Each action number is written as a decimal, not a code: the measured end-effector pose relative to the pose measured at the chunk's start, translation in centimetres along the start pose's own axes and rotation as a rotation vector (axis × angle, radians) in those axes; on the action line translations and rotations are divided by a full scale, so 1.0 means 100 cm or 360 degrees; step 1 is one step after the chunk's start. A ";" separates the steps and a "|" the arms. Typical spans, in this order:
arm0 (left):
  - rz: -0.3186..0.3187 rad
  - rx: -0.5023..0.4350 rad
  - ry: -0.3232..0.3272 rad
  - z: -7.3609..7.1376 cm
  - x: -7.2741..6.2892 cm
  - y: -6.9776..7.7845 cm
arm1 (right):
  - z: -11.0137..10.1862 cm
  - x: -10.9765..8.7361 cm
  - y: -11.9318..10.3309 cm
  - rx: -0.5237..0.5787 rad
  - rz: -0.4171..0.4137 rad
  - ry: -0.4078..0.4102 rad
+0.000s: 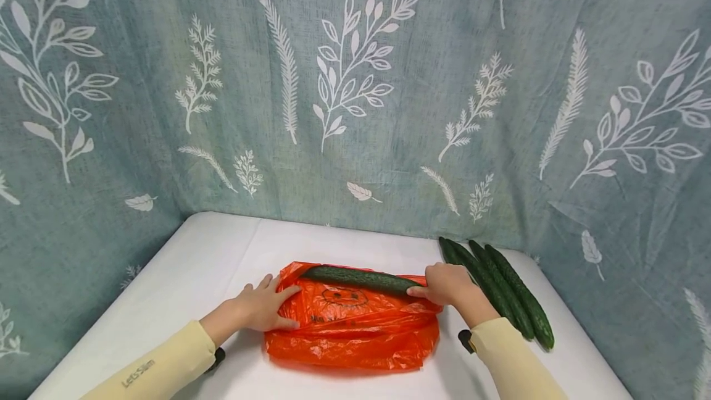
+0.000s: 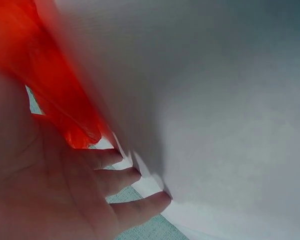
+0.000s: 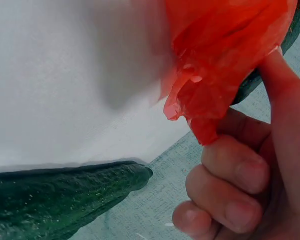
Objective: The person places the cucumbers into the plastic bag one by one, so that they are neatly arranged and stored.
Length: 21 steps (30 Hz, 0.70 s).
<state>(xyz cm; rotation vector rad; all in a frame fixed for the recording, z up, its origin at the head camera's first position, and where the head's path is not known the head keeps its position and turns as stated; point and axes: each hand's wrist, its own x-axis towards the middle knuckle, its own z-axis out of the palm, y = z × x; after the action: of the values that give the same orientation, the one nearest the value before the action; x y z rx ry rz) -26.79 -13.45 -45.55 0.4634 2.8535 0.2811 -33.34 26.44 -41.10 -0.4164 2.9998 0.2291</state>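
Observation:
A crinkled red plastic bag (image 1: pixel 355 347) with a dark printed face lies on the white table. Along its far side, a long dark green cucumber (image 1: pixel 355 278) rests over the red plastic. My right hand (image 1: pixel 449 284) grips this cucumber's right end, thumb on top. In the right wrist view, its other fingers (image 3: pixel 235 172) curl in beside a gathered corner of the bag (image 3: pixel 210 80). At the bag's left end, my left hand (image 1: pixel 260 306) lies with fingers spread, thumb over the red plastic. The left wrist view shows its fingers (image 2: pixel 139 207) straight, close to the tabletop.
Several more cucumbers (image 1: pixel 513 292) lie side by side on the table's right, just beyond my right hand. The white tabletop (image 1: pixel 183 276) reaches back to a green curtain (image 1: pixel 355 79) with white leaf prints, which also hangs at both sides.

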 end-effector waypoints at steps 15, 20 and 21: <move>0.0043 0.0089 0.0032 -0.001 -0.001 0.004 | -0.007 -0.003 0.004 -0.0014 -0.0052 0.0047; 0.0021 0.0079 0.0013 -0.002 -0.001 0.001 | -0.001 0.003 0.007 0.0254 -0.0183 0.0143; 0.0023 0.0076 0.0014 -0.002 -0.001 0.001 | 0.000 0.005 0.006 0.0307 -0.0206 0.0156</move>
<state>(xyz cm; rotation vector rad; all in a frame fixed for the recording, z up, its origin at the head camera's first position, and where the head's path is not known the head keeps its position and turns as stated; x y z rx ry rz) -26.70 -13.44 -45.32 0.4934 2.8717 0.2180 -34.00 26.88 -41.09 -0.6139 3.0357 -0.0931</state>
